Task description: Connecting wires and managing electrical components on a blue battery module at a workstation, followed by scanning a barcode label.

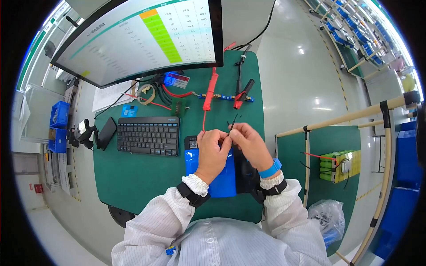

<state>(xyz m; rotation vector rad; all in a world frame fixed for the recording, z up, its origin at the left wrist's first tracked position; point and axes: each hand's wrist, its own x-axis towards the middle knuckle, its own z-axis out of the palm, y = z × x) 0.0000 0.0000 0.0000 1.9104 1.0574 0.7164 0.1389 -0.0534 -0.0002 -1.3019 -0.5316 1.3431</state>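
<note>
My left hand and my right hand meet above a blue wrapped pack, fingertips pinched together. Between them is a thin black wire, its loose ends sticking up past the fingers. A thin red wire runs from beside my left hand up to a red-sleeved clip. The blue pack lies flat on the green table, partly hidden by my hands and forearms. Farther off, a black clip with a red part rests by a row of small blue and brass terminals.
A monitor overhangs the far left of the table. Nearer stand a black keyboard, a scanner and a green circuit board. On the right, behind a pipe rail, lie a green cell pack and a plastic bag.
</note>
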